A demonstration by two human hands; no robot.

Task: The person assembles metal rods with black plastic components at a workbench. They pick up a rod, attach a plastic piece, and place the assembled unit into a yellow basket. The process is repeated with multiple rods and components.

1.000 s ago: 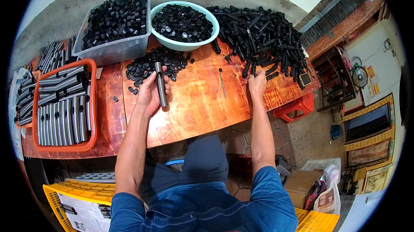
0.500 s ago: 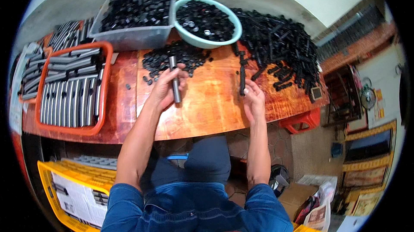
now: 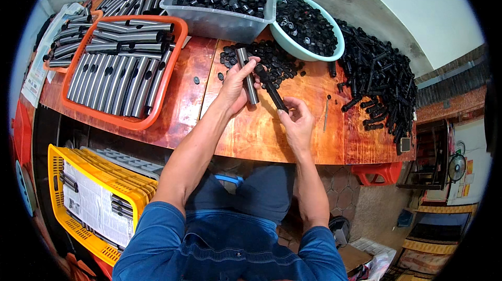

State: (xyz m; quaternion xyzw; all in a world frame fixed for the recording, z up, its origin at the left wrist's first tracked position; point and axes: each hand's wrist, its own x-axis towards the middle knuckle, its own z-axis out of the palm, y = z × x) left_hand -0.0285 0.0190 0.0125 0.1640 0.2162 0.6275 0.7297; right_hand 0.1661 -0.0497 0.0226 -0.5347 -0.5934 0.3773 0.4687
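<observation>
Since 0.5 s ago, right hand (image 3: 297, 121) carried its black rod (image 3: 273, 89) to the left hand (image 3: 238, 85), which I see gripping a grey tube (image 3: 247, 73); rod tip meets the tube.

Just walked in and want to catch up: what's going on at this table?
A person seated at a wooden table holds a grey metal tube in the left hand and a slim black rod in the right hand, the two meeting above a loose pile of small black parts. An orange tray of grey tubes lies to the left; a clear bin, a pale green bowl and a heap of black rods line the far edge.
</observation>
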